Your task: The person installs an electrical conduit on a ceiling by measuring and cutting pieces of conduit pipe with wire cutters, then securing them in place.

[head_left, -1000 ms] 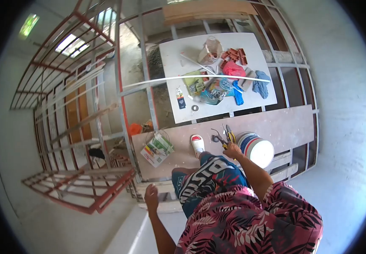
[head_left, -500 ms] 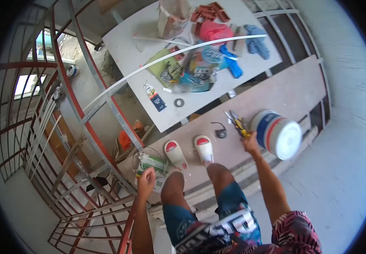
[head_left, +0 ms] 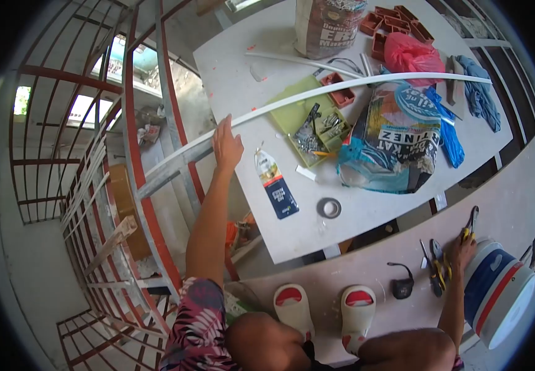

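My left hand (head_left: 227, 147) is at the left edge of the white table, its fingers stretched out against a long thin white plastic strip (head_left: 317, 93) that arcs across the table. At the right, my right hand (head_left: 463, 252) is closed around a yellow-handled tool (head_left: 472, 219) with a dark metal head; its exact kind is hard to make out. Just left of that hand, yellow-handled pliers (head_left: 439, 271) and a thin screwdriver (head_left: 426, 252) lie on the board. A black tape measure (head_left: 402, 285) sits farther left.
On the white table (head_left: 249, 204) are a tape roll (head_left: 329, 208), a sealant pouch (head_left: 275, 184), a green organizer (head_left: 317, 120), a blue printed bag (head_left: 391, 136) and red boxes (head_left: 397, 23). A paint bucket (head_left: 499, 290) lies beside my right hand. Metal framing (head_left: 168, 247) rises at left.
My body has crouched lower, bringing the table closer. My left hand has moved from beside the green-and-white bucket up to the white strip. The right hand has stayed by the tools and bucket.
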Tool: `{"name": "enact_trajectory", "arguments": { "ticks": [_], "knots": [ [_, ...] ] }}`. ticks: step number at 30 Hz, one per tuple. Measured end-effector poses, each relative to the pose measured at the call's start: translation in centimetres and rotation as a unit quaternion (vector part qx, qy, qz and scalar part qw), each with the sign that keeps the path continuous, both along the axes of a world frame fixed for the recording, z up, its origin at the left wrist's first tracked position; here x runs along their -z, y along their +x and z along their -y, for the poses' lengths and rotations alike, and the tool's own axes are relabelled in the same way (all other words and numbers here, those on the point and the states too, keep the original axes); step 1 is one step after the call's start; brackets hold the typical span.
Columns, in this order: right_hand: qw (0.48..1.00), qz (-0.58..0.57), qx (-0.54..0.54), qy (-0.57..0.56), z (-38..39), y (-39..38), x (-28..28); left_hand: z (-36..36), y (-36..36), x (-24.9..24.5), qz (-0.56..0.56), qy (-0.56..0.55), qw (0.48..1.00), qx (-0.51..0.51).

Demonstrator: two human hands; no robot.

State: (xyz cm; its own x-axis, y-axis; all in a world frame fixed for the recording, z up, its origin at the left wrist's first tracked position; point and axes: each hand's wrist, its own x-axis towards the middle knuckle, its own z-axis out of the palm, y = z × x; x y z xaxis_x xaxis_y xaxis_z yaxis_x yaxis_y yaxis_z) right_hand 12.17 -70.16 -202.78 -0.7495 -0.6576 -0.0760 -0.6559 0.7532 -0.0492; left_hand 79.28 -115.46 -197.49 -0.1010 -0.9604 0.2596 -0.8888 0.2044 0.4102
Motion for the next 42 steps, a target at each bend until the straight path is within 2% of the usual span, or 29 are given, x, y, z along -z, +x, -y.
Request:
{"name": "enact_trajectory", "arguments": {
  "ticks": [1,2,3,4,6,7,8,10,13,15,16,17,18,19,20,22,24,26,28,30,32,33,35,36,38,39,40,41,42],
  "knots": [
    [1.0,-0.004,0.005,-0.011,-0.3,0.6,-0.1,1.3,-0.3,0.7,0.098,-0.015,0.995,-0.004],
    [0.996,-0.079,-0.033,-0.03,0.3,1.6,-0.8,2.7,-0.3,1.7,0.192,-0.032,0.981,-0.014],
    [0.984,-0.156,-0.07,-0.046,0.7,2.1,-1.3,4.2,1.2,4.2,0.228,-0.086,0.97,0.019],
    [0.983,-0.164,-0.067,-0.054,1.6,2.8,-2.7,5.3,1.1,3.3,0.22,-0.094,0.971,0.018],
    [0.987,-0.073,-0.037,-0.137,3.8,5.3,-6.4,6.3,1.2,1.7,0.318,0.212,0.923,0.038],
    [0.981,-0.074,-0.058,-0.17,4.6,5.7,-7.3,6.5,1.4,1.6,0.33,0.167,0.928,0.041],
    [0.977,-0.064,-0.074,-0.187,5.5,6.2,-8.4,6.7,1.6,1.4,0.323,0.167,0.931,0.04],
    [0.958,0.007,-0.117,-0.263,7.8,7.9,-11.1,6.8,1.6,0.0,0.192,0.082,0.972,0.107],
    [0.919,0.089,-0.19,-0.333,12.6,11.9,-14.2,4.9,-0.2,-4.6,0.132,-0.042,0.97,0.199],
    [0.897,0.133,-0.228,-0.353,15.2,15.7,-17.4,2.6,-1.7,-7.4,0.032,-0.03,0.978,0.204],
    [0.884,0.147,-0.237,-0.374,15.5,16.2,-15.6,1.0,-3.0,-8.8,0.002,-0.058,0.971,0.23],
    [0.876,0.179,-0.284,-0.345,16.3,17.7,-16.3,-2.0,-5.0,-12.5,-0.045,-0.016,0.972,0.229],
    [0.856,0.277,-0.248,-0.36,18.0,20.7,-18.0,-3.7,-5.4,-13.2,-0.023,-0.036,0.971,0.234],
    [0.825,0.435,-0.213,-0.292,19.4,22.8,-21.0,-6.3,-6.4,-15.1,-0.014,-0.026,0.969,0.243],
    [0.727,0.61,-0.132,-0.285,20.5,24.2,-20.4,-9.1,-7.2,-16.8,0.003,-0.017,0.97,0.244],
    [0.58,0.764,-0.006,-0.283,22.6,26.5,-20.6,-14.2,-8.2,-18.3,0.004,0.005,0.969,0.249],
    [0.542,0.782,0.026,-0.307,25.0,27.0,-19.2,-18.8,-8.8,-19.5,0.006,0.03,0.967,0.254],
    [0.497,0.774,0.12,-0.374,26.4,27.1,-20.4,-22.7,-8.8,-19.9,-0.006,0.052,0.972,0.227],
    [0.47,0.758,0.121,-0.436,26.0,26.3,-20.6,-25.8,-8.0,-19.3,-0.05,0.048,0.969,0.236],
    [0.476,0.73,0.093,-0.481,24.6,25.3,-22.5,-28.3,-6.4,-19.2,-0.072,0.077,0.966,0.237],
    [0.471,0.722,0.091,-0.499,22.2,23.8,-25.2,-30.7,-3.9,-19.1,-0.121,0.256,0.933,0.223],
    [0.482,0.711,0.085,-0.504,21.1,22.7,-26.2,-32.3,-1.5,-17.8,-0.119,0.255,0.933,0.223],
    [0.495,0.672,0.101,-0.541,20.2,19.3,-26.1,-34.4,2.7,-15.3,-0.09,0.361,0.915,0.157],
    [0.488,0.665,0.085,-0.559,20.0,16.6,-24.7,-34.9,4.0,-14.7,-0.089,0.362,0.916,0.15],
    [0.505,0.621,0.099,-0.592,20.1,11.5,-22.7,-36.9,5.7,-15.4,-0.208,0.456,0.862,0.078],
    [0.471,0.621,0.079,-0.622,20.7,7.3,-19.8,-37.0,6.4,-14.9,-0.182,0.468,0.858,0.109],
    [0.473,0.611,0.07,-0.631,21.1,2.3,-15.8,-36.9,5.4,-15.5,-0.181,0.471,0.856,0.115],
    [0.527,0.647,-0.05,-0.548,21.5,-6.9,-7.6,-36.6,3.7,-16.3,-0.201,0.466,0.855,0.109],
    [0.671,0.548,-0.032,-0.498,20.6,-6.9,-8.5,-36.8,2.9,-15.3,-0.235,0.397,0.877,0.135]
  ]
}}
